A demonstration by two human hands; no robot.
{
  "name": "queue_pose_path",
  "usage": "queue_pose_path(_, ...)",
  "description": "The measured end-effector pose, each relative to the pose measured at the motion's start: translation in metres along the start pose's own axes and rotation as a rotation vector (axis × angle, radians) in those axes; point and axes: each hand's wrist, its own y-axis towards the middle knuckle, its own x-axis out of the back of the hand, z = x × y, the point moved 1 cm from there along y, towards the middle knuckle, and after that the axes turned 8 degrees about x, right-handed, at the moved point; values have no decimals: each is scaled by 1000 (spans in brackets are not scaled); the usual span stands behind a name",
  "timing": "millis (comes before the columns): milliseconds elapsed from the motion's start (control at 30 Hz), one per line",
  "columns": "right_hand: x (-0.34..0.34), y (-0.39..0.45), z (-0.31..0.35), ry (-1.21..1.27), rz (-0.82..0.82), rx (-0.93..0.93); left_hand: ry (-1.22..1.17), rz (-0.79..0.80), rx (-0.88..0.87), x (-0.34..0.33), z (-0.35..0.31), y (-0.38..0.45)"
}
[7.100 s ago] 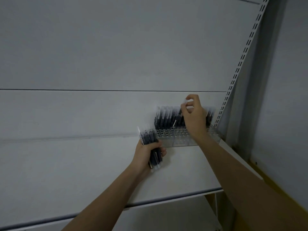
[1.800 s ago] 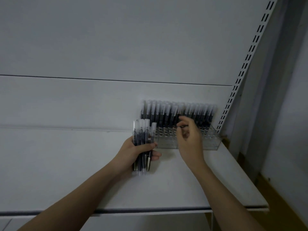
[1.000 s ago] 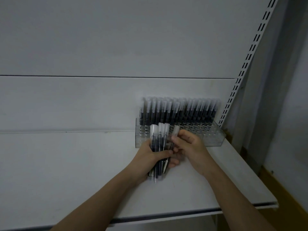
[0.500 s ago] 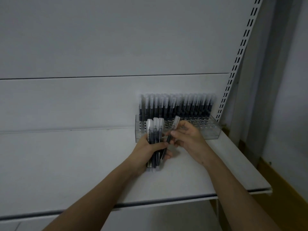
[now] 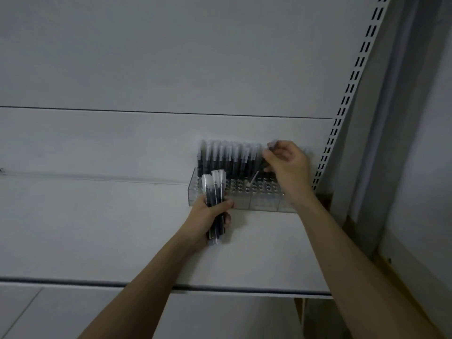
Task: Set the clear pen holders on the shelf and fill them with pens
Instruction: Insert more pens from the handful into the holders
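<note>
A clear pen holder (image 5: 259,201) with rows of round holes stands at the back right of the white shelf (image 5: 97,228). Several dark pens with clear caps (image 5: 227,160) stand upright in its rear rows; the front holes hold none. My left hand (image 5: 208,216) grips a small bundle of the same pens (image 5: 215,189) upright, just in front of the holder's left end. My right hand (image 5: 286,165) is raised over the holder's right half, fingers pinched on a single pen (image 5: 269,149) whose cap is blurred. Its lower end is hidden behind my fingers.
A slotted upright rail (image 5: 347,94) runs up the wall right of the holder. The shelf's front edge (image 5: 220,287) crosses below my forearms, with a lower shelf (image 5: 220,316) beneath. A wooden floor strip (image 5: 396,280) shows at the right.
My right hand drew one pen out of the bundle in my left hand and carried it up and right, over the holder. The left hand kept its bundle in place.
</note>
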Motion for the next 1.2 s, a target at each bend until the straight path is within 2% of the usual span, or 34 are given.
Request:
queue_pose_path(267,-15,22,-14,-291,57,128,-94,99,18,4,-3,1)
queue_pose_path(667,-29,22,-13,-490,133,253,-94,146,10,3,-2,3)
queue_pose_path(733,-31,23,-15,-532,155,243,-91,148,9,4,-1,3)
queue_pose_path(900,-37,13,-37,-754,314,87,-102,155,18,4,-3,0)
queue_pose_path(1000,-36,5,-35,-718,257,66,-88,146,13,4,-3,-2)
queue_pose_path(1067,-34,-7,-29,-633,151,98,-74,142,16,4,-3,-3)
queue_pose_path(1133,-34,-28,-24,-499,57,124,-66,137,17,3,-3,-3)
queue_pose_path(1200,-36,-54,-22,-297,61,70,-60,138,18,2,-3,-3)
